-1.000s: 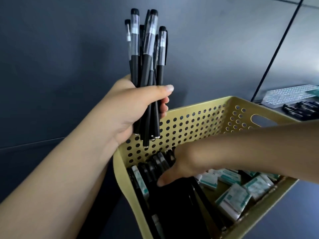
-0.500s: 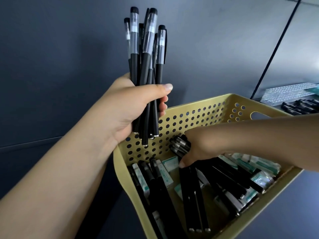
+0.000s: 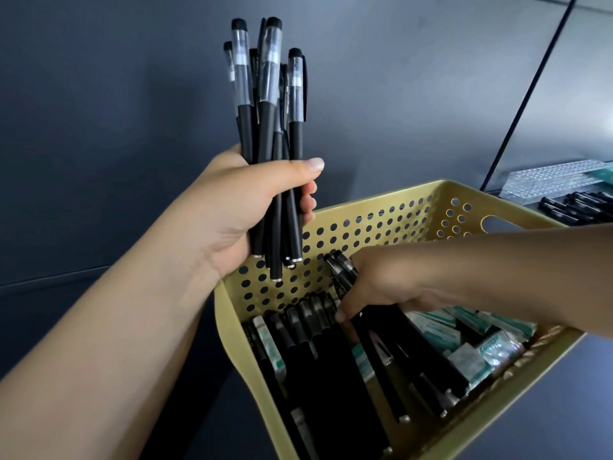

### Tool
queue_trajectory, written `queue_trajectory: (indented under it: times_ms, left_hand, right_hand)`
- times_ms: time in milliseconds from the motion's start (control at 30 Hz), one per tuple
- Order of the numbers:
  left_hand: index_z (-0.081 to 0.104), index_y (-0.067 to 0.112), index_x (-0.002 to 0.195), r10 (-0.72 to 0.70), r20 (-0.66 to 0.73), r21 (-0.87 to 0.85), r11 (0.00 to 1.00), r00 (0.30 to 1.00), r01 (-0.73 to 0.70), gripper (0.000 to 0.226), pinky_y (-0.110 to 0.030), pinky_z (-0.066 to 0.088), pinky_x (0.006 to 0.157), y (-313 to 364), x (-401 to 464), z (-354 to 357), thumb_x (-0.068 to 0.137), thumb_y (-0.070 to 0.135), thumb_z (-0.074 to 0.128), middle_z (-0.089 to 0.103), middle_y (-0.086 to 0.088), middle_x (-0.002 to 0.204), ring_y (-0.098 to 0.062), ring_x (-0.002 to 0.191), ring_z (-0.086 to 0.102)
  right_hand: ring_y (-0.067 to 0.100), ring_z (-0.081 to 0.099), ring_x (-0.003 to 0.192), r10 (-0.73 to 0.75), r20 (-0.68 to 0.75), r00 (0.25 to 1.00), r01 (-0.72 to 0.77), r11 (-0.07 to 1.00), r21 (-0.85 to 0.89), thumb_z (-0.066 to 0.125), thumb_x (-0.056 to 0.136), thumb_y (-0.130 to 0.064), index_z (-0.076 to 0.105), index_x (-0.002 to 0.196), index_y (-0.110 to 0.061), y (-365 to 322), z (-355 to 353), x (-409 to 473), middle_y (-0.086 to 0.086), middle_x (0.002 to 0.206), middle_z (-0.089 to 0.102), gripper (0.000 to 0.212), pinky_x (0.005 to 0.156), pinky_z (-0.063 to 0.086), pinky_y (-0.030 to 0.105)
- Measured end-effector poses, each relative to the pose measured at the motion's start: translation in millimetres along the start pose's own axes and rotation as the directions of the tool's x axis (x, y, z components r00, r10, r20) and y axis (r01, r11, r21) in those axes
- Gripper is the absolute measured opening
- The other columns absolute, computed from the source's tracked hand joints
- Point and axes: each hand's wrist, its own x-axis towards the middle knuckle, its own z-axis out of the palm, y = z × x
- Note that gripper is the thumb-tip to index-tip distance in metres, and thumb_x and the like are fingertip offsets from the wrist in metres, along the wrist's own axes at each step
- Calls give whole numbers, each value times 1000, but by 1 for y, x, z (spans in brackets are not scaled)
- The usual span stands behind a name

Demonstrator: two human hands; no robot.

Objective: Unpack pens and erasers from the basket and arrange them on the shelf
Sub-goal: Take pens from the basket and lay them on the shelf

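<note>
Reaching into a perforated yellow basket (image 3: pixel 381 224), a person's right hand (image 3: pixel 374 287) curls its fingers (image 3: pixel 343 312) around a few black pens (image 3: pixel 341 267) whose capped ends stick up above the knuckles. Beneath that hand, more loose pens (image 3: pixel 318 360) lie lengthwise along the basket's near-left side, while wrapped white-and-green erasers (image 3: pixel 477 353) are heaped toward its right corner. The left hand (image 3: pixel 238 210), held above the basket's left rim, grips an upright bundle of black pens (image 3: pixel 268 127) with clear caps pointing up, the thumb wrapped across the front of the barrels and the fingertips closing from behind. Beyond the basket, at the right edge of the frame, a shelf (image 3: pixel 497 194) carries a row of black pens (image 3: pixel 577 207) lying side by side, with a clear plastic case (image 3: pixel 550 180) just behind them against the dark grey wall (image 3: pixel 99 127).
</note>
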Motion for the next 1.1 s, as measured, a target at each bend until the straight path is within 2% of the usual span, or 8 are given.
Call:
queue_trajectory:
  times_ms: [133, 267, 367, 533, 633, 733, 933, 1100]
  left_hand:
    - [50, 13, 74, -12, 47, -7, 1000, 999, 12, 24, -21, 48, 49, 1, 0, -3, 64, 18, 71, 50, 4, 54, -8, 45, 49]
    - [51, 19, 68, -24, 110, -62, 998, 994, 31, 21, -21, 44, 47, 3, -1, -4, 56, 21, 69, 44, 5, 52, -7, 42, 44]
    - [53, 18, 61, -38, 96, -116, 992, 995, 50, 14, -21, 45, 44, 4, -2, -3, 57, 20, 67, 46, 5, 48, -8, 40, 44]
    - [58, 12, 65, -66, 125, -117, 990, 990, 81, 13, -30, 58, 56, 5, -4, -2, 55, 13, 67, 66, -4, 60, -16, 57, 66]
    - [63, 15, 63, -95, 238, -67, 991, 967, 114, 15, -37, 58, 69, 7, -6, -2, 63, 9, 76, 71, -12, 84, -25, 80, 69]
    - [67, 10, 76, -92, 237, -52, 993, 967, 107, 17, -36, 58, 65, 9, -9, -3, 59, 12, 69, 70, -8, 79, -22, 75, 69]
    - [71, 7, 87, -72, 241, -50, 995, 968, 86, 26, -40, 58, 69, 13, -16, 4, 61, 8, 68, 71, -16, 89, -27, 80, 70]
    - [74, 10, 69, -31, 313, -23, 999, 949, 41, 13, -29, 56, 57, 25, -31, 16, 63, 5, 65, 71, -9, 72, -19, 66, 69]
  right_hand:
    - [13, 58, 60, -12, 81, 997, 9, 999, 35, 53, 88, 1, 58, 90, 2, -3, 0, -2, 8, 69, 60, 5, 65, 53, 23]
    - [12, 62, 48, -86, 24, 996, 79, 976, 203, 59, 83, 3, 58, 84, 2, -8, -21, -16, 8, 56, 63, 2, 48, 54, 21]
    - [11, 65, 52, -184, -30, 982, 184, 922, 341, 61, 79, 1, 63, 78, 0, -8, -38, -29, 7, 58, 67, 2, 52, 55, 20]
    - [11, 64, 55, -464, -283, 839, 525, 558, 642, 61, 63, -8, 60, 71, -6, -21, -52, -41, 4, 59, 65, 8, 58, 57, 22]
    - [14, 69, 86, -538, -418, 732, 662, 412, 626, 64, 60, -17, 65, 86, -5, -30, -56, -44, 7, 89, 72, 29, 72, 57, 27]
    - [21, 63, 105, -595, -433, 677, 716, 396, 575, 66, 59, -25, 63, 105, -1, -37, -51, -46, 14, 116, 64, 52, 75, 57, 27]
    - [32, 60, 88, -676, -402, 618, 778, 451, 438, 69, 71, -28, 61, 90, -13, -41, -38, -51, 12, 89, 66, 26, 97, 34, 60]
    - [29, 57, 83, -735, -360, 574, 796, 396, 458, 72, 69, -22, 58, 84, -14, -48, -38, -63, 8, 80, 61, 22, 95, 35, 62]
